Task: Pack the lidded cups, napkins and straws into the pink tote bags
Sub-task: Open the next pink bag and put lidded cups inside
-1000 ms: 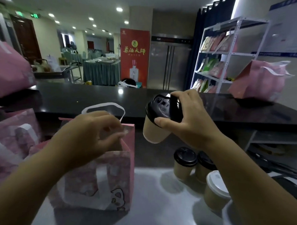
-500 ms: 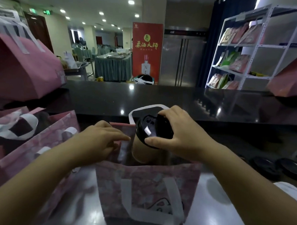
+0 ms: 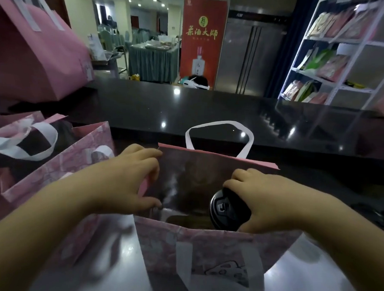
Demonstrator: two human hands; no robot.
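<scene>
A pink tote bag (image 3: 213,252) with white handles stands open in front of me on the shiny counter. My left hand (image 3: 124,181) grips the bag's left rim and holds the mouth apart. My right hand (image 3: 264,201) reaches inside the bag and is closed on a cup with a black lid (image 3: 228,208); only the lid shows, the cup body is hidden below the bag's near wall. The lid sits at the bag's right side, below the rim.
A second pink tote bag (image 3: 62,164) stands open at the left, touching my left forearm. A larger pink bag (image 3: 37,53) sits on the raised black counter (image 3: 207,105) behind. A white shelf rack (image 3: 336,51) with packets is at the far right.
My right hand carried the lidded cup from above the counter down into the bag. My left hand shifted from the handle to the bag's left rim. The view tilted down and closer.
</scene>
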